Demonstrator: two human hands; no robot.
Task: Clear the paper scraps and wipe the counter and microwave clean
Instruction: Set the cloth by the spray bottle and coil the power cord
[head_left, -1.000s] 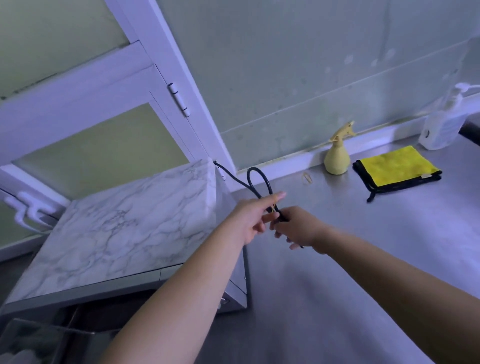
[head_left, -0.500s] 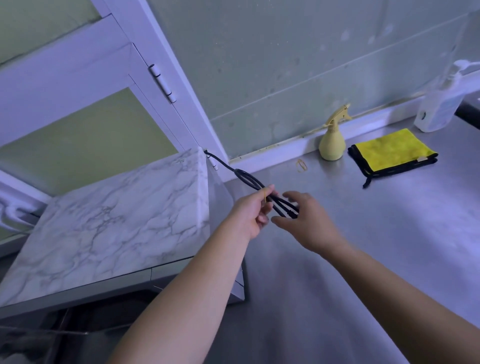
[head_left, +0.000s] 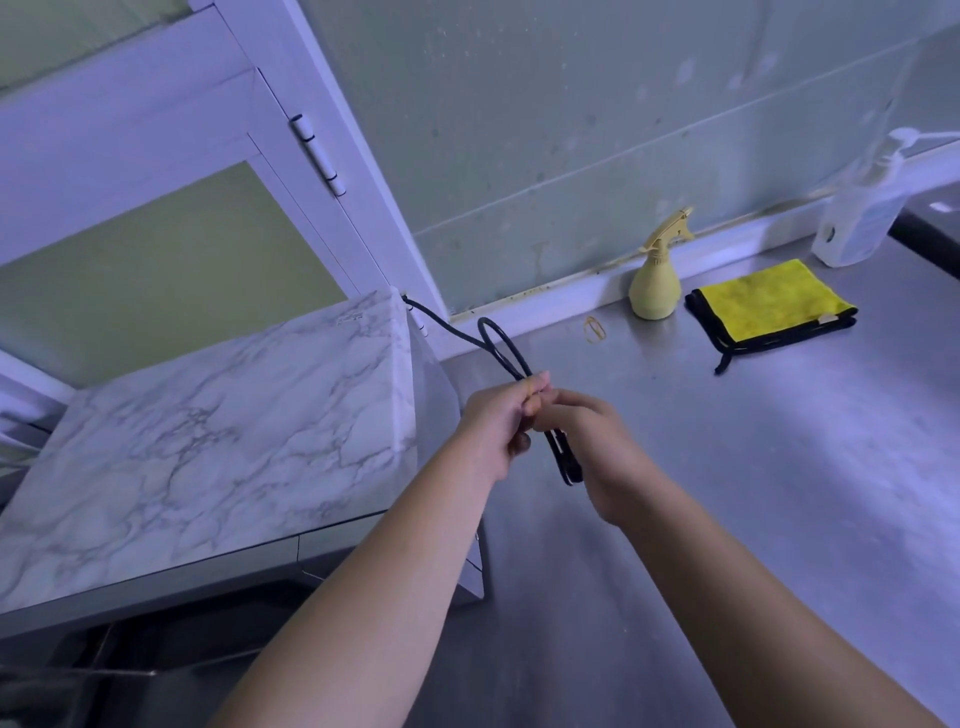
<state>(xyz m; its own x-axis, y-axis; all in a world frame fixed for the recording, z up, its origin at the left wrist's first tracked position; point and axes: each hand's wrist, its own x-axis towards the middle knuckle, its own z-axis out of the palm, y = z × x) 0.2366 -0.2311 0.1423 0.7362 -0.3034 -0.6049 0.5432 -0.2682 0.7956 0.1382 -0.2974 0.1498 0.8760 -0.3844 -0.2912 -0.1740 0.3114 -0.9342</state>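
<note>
- 2 bare hands meet over the steel counter (head_left: 727, 493), right beside the microwave (head_left: 208, 441), and both are busy with its black power cord (head_left: 498, 343).
- Left hand (head_left: 493, 431) has its fingers curled in tight around the folded cord, thumb and fingertips pinching the strands together near the top of the bundle.
- Right hand (head_left: 587, 441) is right up against the left one, fingers closed narrow on the same cord. The lower end of the bundle pokes out below it, dark and chunky, can't tell if that's the plug.
- Cord runs from the back corner of the microwave, dips down to the counter and comes up in 1 loop that stands above the knuckles.
- Microwave sits at the left, its top wrapped in a white marble-look film, with the dark door at the bottom edge of the view.
- Yellow cloth (head_left: 769, 306) with black trim lies folded flat on the counter, well apart from both hands, untouched.
- Just left of the cloth stands a pale yellow spray bottle (head_left: 654, 286) against the wall base, and a rubber band (head_left: 595, 329) lies near it.
- Clear pump bottle (head_left: 862, 208) stands far right by the wall.
- Can't spot paper scraps from this angle.
</note>
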